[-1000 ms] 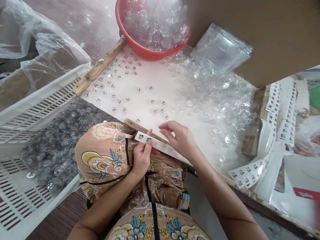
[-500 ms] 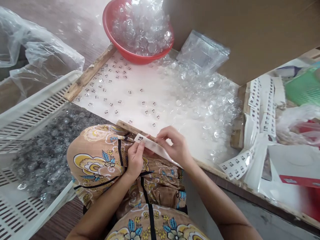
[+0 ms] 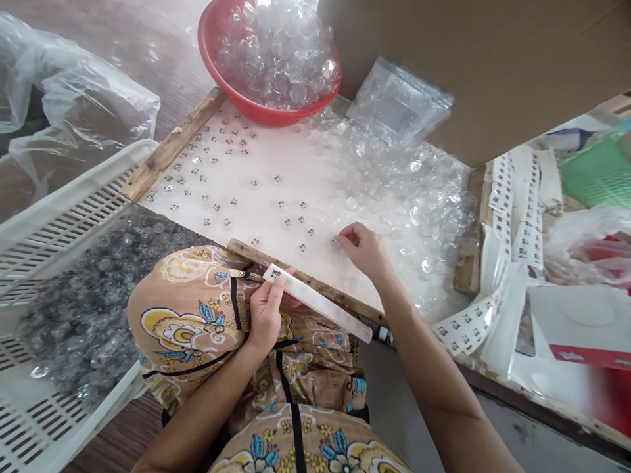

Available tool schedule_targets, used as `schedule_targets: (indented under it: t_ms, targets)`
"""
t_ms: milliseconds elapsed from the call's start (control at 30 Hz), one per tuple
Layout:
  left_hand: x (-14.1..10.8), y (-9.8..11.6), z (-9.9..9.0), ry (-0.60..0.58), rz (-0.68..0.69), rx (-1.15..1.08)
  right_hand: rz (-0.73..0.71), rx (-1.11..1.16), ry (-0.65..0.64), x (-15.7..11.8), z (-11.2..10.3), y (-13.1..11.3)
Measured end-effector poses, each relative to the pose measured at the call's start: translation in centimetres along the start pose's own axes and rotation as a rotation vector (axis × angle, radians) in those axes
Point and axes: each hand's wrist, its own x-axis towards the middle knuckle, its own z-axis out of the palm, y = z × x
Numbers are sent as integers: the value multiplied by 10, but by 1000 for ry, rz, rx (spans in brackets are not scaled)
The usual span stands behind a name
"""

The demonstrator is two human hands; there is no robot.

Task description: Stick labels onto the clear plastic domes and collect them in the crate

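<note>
My left hand (image 3: pixel 266 309) pinches a white backing strip (image 3: pixel 320 299) between thumb and fingers, above my lap. One dark printed sticker (image 3: pixel 276 273) shows at the strip's left end; the rest of its upper face looks plain white. Over the white board (image 3: pixel 315 171), my right hand (image 3: pixel 365 248) has thumb and forefinger closed on a small printed sticker (image 3: pixel 335 240), low at the board's surface. Whether a clear disc lies under it I cannot tell. Several small dark prints (image 3: pixel 302 247) are scattered on the board to the left, seemingly on clear round pieces.
Clear plastic discs (image 3: pixel 394 177) cover the board's right side. A red basin (image 3: pixel 269 118) heaped with clear discs stands at the back. Wooden strips (image 3: pixel 172 148) edge the board. At left is a white crate (image 3: pixel 73 190) of clear pieces; sticker sheets (image 3: pixel 466 325) lie right.
My right hand has left the strip and moved up and to the right onto the board, a small printed sticker at its fingertips. My left hand stays almost still with the strip.
</note>
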Motion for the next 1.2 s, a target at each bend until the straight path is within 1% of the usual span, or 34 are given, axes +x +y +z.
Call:
schedule_targets:
  t_ms: [133, 200, 300, 367, 433, 500, 533, 633, 667, 700, 800, 867, 967, 1033, 1133, 1200]
  targets:
    - [1, -2, 0, 1, -22, -7, -154, -185, 9, 0, 11, -13]
    - [1, -2, 0, 4, -30, -8, -214, -219, 16, 3, 19, -21]
    - [1, 0, 1, 11, -35, -14, -251, -166, -10, 8, 30, -31]
    - [1, 2, 2, 11, -35, -18, -262, -130, -19, 8, 34, -38]
    - [1, 3, 2, 6, -37, -16, -283, -115, 4, 2, 33, -47]
    - [1, 4, 2, -8, -37, -3, -306, -58, 8, -10, 30, -57]
    - [2, 4, 2, -12, -26, 12, -313, -4, -24, -18, 29, -62]
    - [3, 3, 1, 1, 54, 84, -328, 163, -230, -42, 29, -77]
    - [3, 3, 1, -1, 81, 109, -335, 186, -274, -49, 31, -80]
    - [3, 3, 2, -15, 96, 125, -344, 186, -285, -54, 33, -83]
    - [3, 3, 3, -91, 76, 108, -379, 102, -198, -64, 39, -84]
    - [3, 2, 4, -115, 47, 76, -411, 39, -157, -67, 40, -82]
    - [3, -1, 5, -118, 15, 47, -435, 5, -143, -70, 42, -79]
    - [4, -1, 5, -107, 4, 41, -462, -25, -111, -74, 45, -77]
    - [6, 0, 4, -71, 25, 62, -570, -104, -23, -81, 51, -76]
    - [7, 1, 4, -54, 39, 66, -631, -81, 2, -82, 53, -77]
